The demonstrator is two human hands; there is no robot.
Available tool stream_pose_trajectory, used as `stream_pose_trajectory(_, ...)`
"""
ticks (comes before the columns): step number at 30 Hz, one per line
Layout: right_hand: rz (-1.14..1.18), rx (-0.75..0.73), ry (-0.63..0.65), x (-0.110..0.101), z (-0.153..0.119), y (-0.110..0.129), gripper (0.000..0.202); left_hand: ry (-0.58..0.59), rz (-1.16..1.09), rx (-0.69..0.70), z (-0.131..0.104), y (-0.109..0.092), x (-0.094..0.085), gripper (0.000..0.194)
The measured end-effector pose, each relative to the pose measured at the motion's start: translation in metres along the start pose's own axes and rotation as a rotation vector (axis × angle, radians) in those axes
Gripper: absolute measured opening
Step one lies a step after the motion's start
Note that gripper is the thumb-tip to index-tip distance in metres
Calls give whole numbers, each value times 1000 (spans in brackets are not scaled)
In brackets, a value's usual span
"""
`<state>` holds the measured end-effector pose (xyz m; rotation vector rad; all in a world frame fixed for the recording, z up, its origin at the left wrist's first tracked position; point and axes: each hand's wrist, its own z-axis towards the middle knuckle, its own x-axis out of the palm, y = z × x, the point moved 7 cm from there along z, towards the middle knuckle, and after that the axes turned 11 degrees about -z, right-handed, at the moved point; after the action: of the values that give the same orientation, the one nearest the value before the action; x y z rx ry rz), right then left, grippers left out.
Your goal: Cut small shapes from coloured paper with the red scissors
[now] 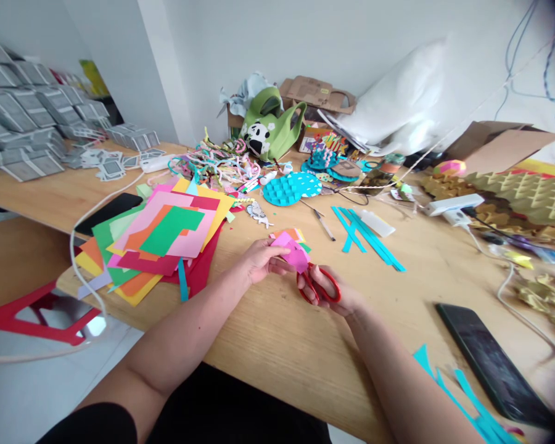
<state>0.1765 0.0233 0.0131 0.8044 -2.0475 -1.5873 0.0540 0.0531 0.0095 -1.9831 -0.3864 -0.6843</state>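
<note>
Between the thumb and fingers of my left hand [264, 260] is a piece of purple paper [290, 248], held above the table. My right hand [333, 295] grips a pair of red-handled scissors [327, 285], fingers through the loops. The scissor blades meet the paper's lower right edge and are mostly hidden behind it. Just beyond the paper lie small coloured paper pieces [300, 234], partly covered by it. To the left spreads a pile of coloured paper sheets [171, 228], a green one on top.
Blue paper strips [370, 239] and a pen [324, 226] lie beyond my hands. A black phone [490, 357] rests at the right, near more blue strips [467, 394]. Tangled pipe cleaners [217, 163], a green panda bag [272, 126] and cardboard boxes [319, 94] stand along the wall. A white cable [81, 216] crosses the left side.
</note>
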Motion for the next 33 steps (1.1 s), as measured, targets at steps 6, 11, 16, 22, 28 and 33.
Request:
stream_pose_trajectory(6, 19, -4, 91, 0, -1, -2, 40, 5, -13, -4, -3, -2, 2, 23)
stream_pose_trajectory(11, 101, -13, 141, 3, -3, -3, 54, -7, -131, -97, -2, 2, 1, 13)
stream_pose_trajectory(16, 5, 0, 105, 4, -3, 0, 48, 2, -103, -82, -2, 2, 1, 14)
stream_pose_trajectory(22, -182, 49, 59, 0, -3, 3, 39, 34, 91, 0, -3, -2, 2, 25)
stream_pose_trajectory(28, -200, 70, 69, 0, -4, 2, 38, 33, 201, 49, -4, -6, 2, 31)
stream_pose_trajectory(33, -216, 25, 73, 1, -2, 2, 40, 37, 226, 48, -7, -7, 5, 27)
